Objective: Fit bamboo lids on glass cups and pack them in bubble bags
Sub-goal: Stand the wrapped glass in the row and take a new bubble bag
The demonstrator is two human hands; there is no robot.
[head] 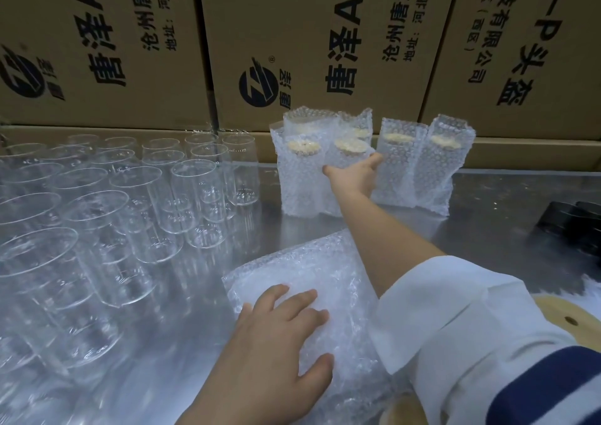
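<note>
My right hand (354, 177) wraps a bagged cup (348, 156) mid-body; likely slippery wrap, fragile glass. Left hand (283, 333) rests flat on soft bubble bags (302, 262).

Tall brown cardboard cartons (292, 34) printed with black Chinese characters and a round black logo stand in a row along the far edge of a reflective brushed stainless-steel table (494, 200), while black rounded objects (579, 229), too cropped to identify, sit at its right edge.

Upper centre, the right hand (354, 179) grips a bubble-bagged, bamboo-lidded glass cup (348, 156); lower centre, the left hand (279, 343) presses flat clear bubble bags (302, 262).
</note>
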